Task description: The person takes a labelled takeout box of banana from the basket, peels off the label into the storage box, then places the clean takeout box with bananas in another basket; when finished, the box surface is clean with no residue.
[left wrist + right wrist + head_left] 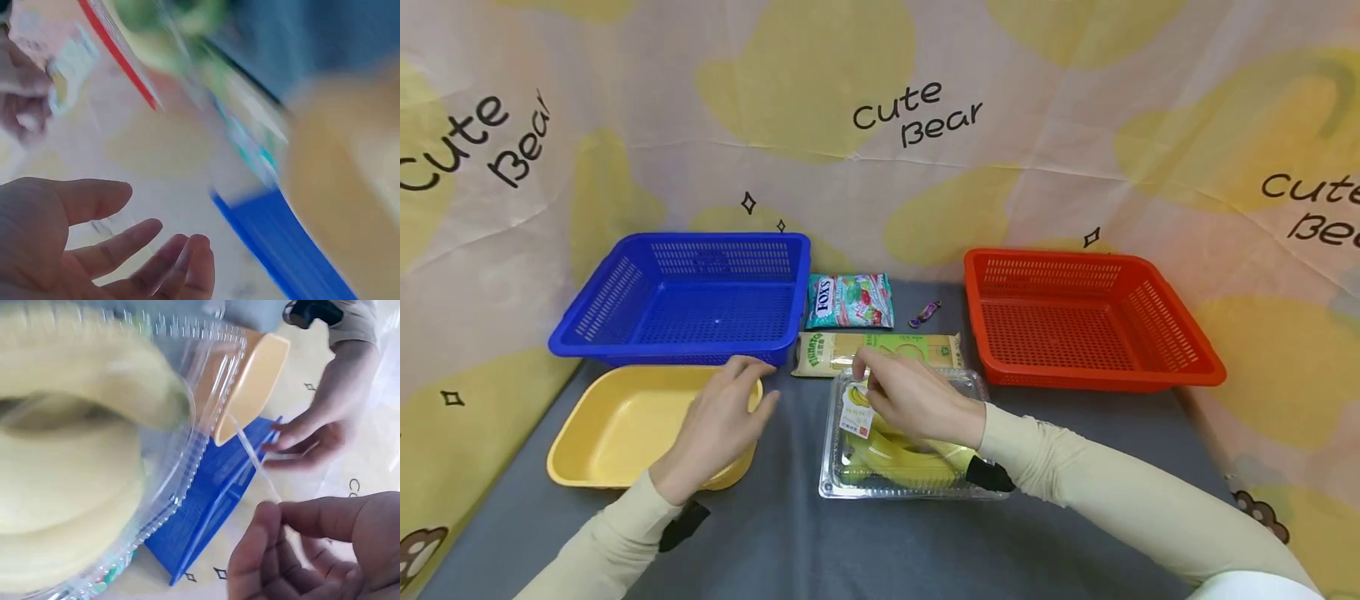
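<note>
My right hand (917, 396) pinches the edge of a white label (856, 412) printed with yellow bananas, above a clear plastic box (829, 479). Inside the box lie yellow bananas (895, 462). From the left wrist, the label (74, 72) hangs from the thumb and fingertips; the right wrist view shows it edge-on as a thin strip (255, 456). Whether it still touches the lid is unclear. My left hand (715, 425) holds nothing, its fingers apart and loosely bent over the right side of a yellow basin (617, 429).
A blue basket (722, 312) stands behind the basin, a red basket (1067, 333) at the back right. Between them lie a Fox's candy bag (850, 300), a small purple wrapped candy (927, 313) and a flat noodle pack (827, 354). A patterned cloth hangs behind.
</note>
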Available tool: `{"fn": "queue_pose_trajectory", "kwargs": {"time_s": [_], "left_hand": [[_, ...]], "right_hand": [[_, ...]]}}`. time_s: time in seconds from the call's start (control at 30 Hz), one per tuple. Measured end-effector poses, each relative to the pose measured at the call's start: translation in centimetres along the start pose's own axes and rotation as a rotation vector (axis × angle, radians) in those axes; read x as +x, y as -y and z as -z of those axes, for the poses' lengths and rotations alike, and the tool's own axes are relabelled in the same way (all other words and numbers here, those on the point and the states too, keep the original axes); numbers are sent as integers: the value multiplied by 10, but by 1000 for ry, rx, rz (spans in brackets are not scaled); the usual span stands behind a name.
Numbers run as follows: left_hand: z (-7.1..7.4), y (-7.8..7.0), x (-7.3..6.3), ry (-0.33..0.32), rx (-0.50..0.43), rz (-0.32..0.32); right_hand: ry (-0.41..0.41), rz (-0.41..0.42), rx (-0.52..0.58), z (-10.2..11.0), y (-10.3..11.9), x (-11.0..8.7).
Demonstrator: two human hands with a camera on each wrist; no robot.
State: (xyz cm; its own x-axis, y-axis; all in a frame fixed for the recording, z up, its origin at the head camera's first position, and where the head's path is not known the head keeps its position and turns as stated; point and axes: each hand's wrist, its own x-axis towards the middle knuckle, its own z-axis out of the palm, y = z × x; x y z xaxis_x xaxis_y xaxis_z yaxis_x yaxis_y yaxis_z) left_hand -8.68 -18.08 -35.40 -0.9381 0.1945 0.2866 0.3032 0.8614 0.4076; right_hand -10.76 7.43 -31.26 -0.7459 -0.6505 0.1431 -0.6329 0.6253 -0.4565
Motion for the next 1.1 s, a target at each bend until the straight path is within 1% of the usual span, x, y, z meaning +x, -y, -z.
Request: {"fn": "queue_pose_trajectory", "kwargs": {"time_s": [0.1, 0.13, 0.17, 0.3, 0.37, 0.4, 0.43, 0.5, 0.6, 0.67, 0.77, 0.83, 0.9, 0.93, 1.0, 1.1], "left_hand": [[22, 32, -3, -13, 70, 35], [29, 44, -5, -25, 93, 35], [34, 57, -7, -40, 120, 30], [53, 107, -21, -57, 229, 69], [59, 128, -29, -46, 266, 115], [62, 137, -33, -28, 280, 153], [64, 146, -37, -19, 294, 178], [67, 161, -43, 25, 311, 238], [72, 177, -50, 125, 328, 303], [74, 186, -54, 200, 325, 335], [75, 195, -58, 288, 317, 369], [74, 199, -60, 321, 322, 389], [74, 202, -63, 345, 330, 394], [74, 203, -64, 360, 333, 398], [74, 205, -66, 383, 336, 406], [74, 206, -68, 392, 340, 399]], "right_hand": [[9, 65, -11, -2, 1, 15], [19, 88, -8, -3, 3, 21], [32, 107, -1, -5, 5, 27], [95, 191, 4, -15, 16, 57], [125, 234, -10, -22, 24, 74], [145, 249, -17, -26, 29, 82], [169, 261, -21, -29, 33, 90], [223, 280, -38, -37, 43, 105], [325, 277, -48, -52, 56, 124], [411, 259, -52, -63, 63, 134], [534, 259, -63, -79, 72, 148], [623, 267, -70, -89, 77, 155], [690, 274, -94, -99, 82, 159], [720, 265, -121, -104, 84, 161], [747, 228, -202, -113, 88, 162], [745, 170, -385, -123, 92, 162]]}}
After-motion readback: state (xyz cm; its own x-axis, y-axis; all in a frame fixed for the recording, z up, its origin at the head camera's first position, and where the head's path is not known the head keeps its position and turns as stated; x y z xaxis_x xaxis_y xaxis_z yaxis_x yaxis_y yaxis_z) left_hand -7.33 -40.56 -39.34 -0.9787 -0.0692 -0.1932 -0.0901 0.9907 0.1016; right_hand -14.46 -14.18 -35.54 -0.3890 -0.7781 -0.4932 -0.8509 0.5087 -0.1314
